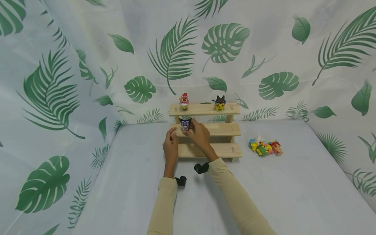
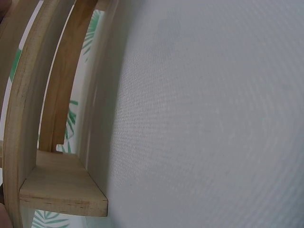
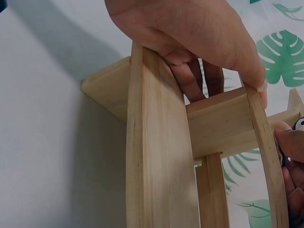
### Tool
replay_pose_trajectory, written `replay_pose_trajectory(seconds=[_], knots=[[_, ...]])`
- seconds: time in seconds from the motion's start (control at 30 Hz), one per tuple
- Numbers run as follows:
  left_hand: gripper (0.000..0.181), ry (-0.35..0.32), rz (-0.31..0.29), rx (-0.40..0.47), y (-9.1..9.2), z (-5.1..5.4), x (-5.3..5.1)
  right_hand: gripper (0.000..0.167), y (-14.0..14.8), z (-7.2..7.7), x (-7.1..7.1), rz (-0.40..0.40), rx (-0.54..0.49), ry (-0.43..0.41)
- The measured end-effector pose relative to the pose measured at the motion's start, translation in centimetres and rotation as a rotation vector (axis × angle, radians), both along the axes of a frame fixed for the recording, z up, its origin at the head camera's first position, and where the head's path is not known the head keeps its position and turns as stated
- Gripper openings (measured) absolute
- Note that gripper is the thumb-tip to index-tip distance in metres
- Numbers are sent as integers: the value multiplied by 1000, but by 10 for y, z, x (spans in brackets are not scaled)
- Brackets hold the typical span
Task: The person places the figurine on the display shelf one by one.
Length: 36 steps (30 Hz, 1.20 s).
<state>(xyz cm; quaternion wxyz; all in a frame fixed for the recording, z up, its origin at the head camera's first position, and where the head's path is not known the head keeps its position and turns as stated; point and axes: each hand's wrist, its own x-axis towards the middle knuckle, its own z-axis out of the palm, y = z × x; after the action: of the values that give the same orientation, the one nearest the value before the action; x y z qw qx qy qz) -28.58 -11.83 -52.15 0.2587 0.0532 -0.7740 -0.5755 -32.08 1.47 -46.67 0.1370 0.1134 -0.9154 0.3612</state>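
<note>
A small figurine (image 1: 185, 124) with a black pointed hood and purple front is at the left of the middle tier. My right hand (image 1: 201, 134) pinches it from the right; whether its base touches the board cannot be told. My left hand (image 1: 170, 147) grips the left end of the three-tier wooden display shelf (image 1: 215, 130). In the right wrist view that left hand (image 3: 190, 35) has its thumb on a board's edge and fingers beneath. The right hand's fingers (image 3: 292, 142) show at the right edge there. The left wrist view mostly shows the shelf's boards (image 2: 61, 183).
On the top tier stand a pink-and-red figurine (image 1: 184, 101) at left and a yellow figurine with a dark hood (image 1: 219, 103) at right. Several colourful figurines (image 1: 265, 146) lie grouped on the white table (image 1: 293, 189) right of the shelf. Leaf-printed cloth (image 1: 182, 42) hangs behind.
</note>
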Motion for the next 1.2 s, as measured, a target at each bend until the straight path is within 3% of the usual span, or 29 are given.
replay_pose_trajectory(seconds=[0.37, 0.93, 1.2], knots=[[32, 13, 1, -8, 0, -1, -1, 51, 1, -1, 1, 4, -10, -3], [32, 8, -11, -2, 0, -3, -3, 58, 6, -5, 3, 27, -44, 65], [33, -3, 1, -12, 0, -3, -2, 55, 17, -4, 9, 93, -165, 36]])
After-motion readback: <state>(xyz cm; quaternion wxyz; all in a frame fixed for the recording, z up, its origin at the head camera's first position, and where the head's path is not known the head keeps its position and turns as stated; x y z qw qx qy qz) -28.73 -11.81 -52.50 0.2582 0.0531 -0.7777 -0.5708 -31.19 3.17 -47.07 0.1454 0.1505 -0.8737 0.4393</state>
